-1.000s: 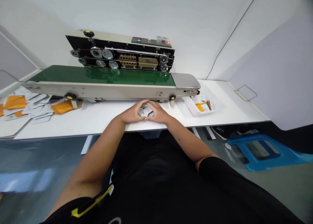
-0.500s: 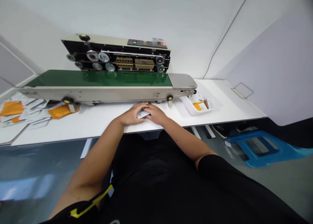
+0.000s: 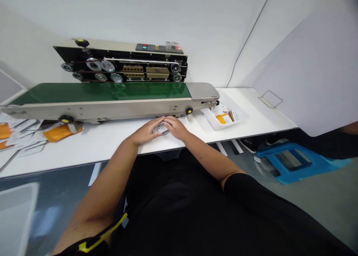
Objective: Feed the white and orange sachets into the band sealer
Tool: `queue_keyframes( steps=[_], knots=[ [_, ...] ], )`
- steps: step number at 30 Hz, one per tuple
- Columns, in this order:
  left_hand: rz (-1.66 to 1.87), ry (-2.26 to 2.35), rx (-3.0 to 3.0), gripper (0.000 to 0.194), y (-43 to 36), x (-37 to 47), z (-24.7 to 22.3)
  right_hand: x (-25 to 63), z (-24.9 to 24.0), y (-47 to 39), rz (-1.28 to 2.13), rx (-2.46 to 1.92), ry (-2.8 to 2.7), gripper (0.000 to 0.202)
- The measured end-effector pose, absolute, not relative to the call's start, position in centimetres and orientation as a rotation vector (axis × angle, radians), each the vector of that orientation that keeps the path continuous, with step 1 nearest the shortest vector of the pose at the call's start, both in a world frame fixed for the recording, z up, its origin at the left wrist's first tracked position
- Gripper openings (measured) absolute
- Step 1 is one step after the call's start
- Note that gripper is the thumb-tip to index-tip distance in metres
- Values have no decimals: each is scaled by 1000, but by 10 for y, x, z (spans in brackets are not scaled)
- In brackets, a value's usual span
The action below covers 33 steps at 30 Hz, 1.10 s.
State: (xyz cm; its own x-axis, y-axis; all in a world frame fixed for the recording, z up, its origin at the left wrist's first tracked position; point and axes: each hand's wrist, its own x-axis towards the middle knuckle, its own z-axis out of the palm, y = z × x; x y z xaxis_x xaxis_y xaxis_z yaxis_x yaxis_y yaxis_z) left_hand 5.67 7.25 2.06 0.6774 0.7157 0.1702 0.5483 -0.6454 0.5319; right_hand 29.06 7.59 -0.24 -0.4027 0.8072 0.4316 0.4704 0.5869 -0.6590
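Just in front of the conveyor machine, both hands meet over a small flat packet (image 3: 160, 128) with a pale printed face. My left hand (image 3: 145, 133) grips its left side, with the fingers along the top and the thumb at the lower edge. The fingers of my right hand (image 3: 176, 128) close over its upper right corner. The fingertips of the two hands almost touch, and much of the packet is hidden under them. Behind them stands a band sealing machine (image 3: 120, 67) with rollers and a green conveyor belt (image 3: 103, 91).
Several printed packets (image 3: 26, 134) and an orange packet (image 3: 58, 132) lie at the table's left. A white tray (image 3: 220, 126) with packets sits right of my hands. On the floor are a blue plastic stool (image 3: 298, 174) and a white bin (image 3: 30, 200). Part of another person shows far right.
The view has swung a little, shifting the machine and table leftward. My fingers have straightened over the packet, and a white bin has come into view at lower left.
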Motion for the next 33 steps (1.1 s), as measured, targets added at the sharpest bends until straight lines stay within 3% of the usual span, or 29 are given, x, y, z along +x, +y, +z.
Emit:
queue_keyframes(
  steps=[4,13,21,28,33],
  knots=[
    [531,1033,2409,86,73,59,18,290,-6,77,545,-993,-2083,37],
    [540,1038,2434,93,68,60,20,290,-3,72,536,-1010,-2079,36],
    [595,1050,2437,66,76,60,14,290,-5,71,486,-982,-2145,46],
    [528,1272,2478,76,74,63,12,292,7,60,601,-708,-2186,54],
    [581,1287,2492,59,76,63,10,293,17,55,634,-559,-2248,44]
  ],
)
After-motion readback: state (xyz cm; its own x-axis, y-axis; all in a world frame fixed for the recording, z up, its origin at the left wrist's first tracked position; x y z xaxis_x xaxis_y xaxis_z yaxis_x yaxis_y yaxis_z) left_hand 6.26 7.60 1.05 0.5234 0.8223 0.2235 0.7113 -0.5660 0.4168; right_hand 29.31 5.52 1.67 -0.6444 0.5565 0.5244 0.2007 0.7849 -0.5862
